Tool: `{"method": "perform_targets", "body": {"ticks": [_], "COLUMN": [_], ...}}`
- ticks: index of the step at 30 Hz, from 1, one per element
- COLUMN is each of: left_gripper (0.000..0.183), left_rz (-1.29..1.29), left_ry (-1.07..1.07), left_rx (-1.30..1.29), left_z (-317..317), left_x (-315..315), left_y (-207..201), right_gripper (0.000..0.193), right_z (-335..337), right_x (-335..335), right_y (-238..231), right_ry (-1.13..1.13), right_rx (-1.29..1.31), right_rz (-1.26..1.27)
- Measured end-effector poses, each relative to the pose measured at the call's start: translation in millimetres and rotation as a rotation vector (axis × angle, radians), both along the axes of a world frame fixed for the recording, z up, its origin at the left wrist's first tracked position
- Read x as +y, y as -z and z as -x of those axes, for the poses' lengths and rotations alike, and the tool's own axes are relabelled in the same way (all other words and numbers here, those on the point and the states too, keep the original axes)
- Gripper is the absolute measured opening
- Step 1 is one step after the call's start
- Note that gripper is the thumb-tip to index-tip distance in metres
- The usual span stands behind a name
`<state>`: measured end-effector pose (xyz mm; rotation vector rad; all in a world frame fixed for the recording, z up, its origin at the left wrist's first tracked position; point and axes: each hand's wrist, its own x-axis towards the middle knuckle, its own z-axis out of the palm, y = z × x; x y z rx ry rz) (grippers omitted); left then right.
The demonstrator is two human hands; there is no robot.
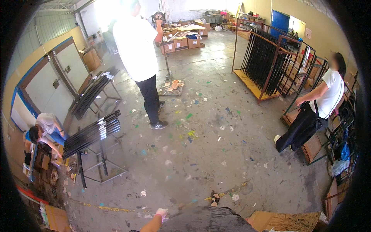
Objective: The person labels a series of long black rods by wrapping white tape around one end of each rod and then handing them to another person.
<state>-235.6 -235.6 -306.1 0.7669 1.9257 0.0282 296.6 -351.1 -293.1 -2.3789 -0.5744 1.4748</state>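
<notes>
My left hand (162,212) shows low in the picture, close against my dark clothing (205,220). It looks whitish, perhaps gloved, and its fingers are too small and blurred to make out. I see nothing held in it. The concrete floor (185,162) is below and beyond it. My right hand does not show. One of my feet in a dark sandal (215,199) sticks out just ahead of the clothing.
Bundled black tubes lie on a near stand (102,127) and a far stand (96,87) at left, where a person (44,125) bends. Ahead stands another person (137,50). At right are a rack of black rods (262,58), a third person (328,92) and cardboard (286,220).
</notes>
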Motion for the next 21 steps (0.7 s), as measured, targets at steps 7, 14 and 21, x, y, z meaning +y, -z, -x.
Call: {"method": "perform_targets", "body": {"ticks": [7,14,21], "left_gripper": [0.032,0.031,0.027], "left_rz": [-0.091,-0.135,-0.082], "left_ry": [-0.397,-0.371,-0.421], "left_rx": [-0.350,-0.438,-0.382], "left_z": [-25,-45,-16], "left_x": [31,49,16], "left_y": [3,1,40], "right_gripper": [0.010,0.016,0.016], "right_z": [-23,-33,-30], "right_x": [36,55,22], "right_y": [68,82,59], "right_ry": [0.172,0.116,0.026], "right_rx": [0.019,-0.081,-0.008], "right_rz": [-0.167,-0.220,-0.101]}}
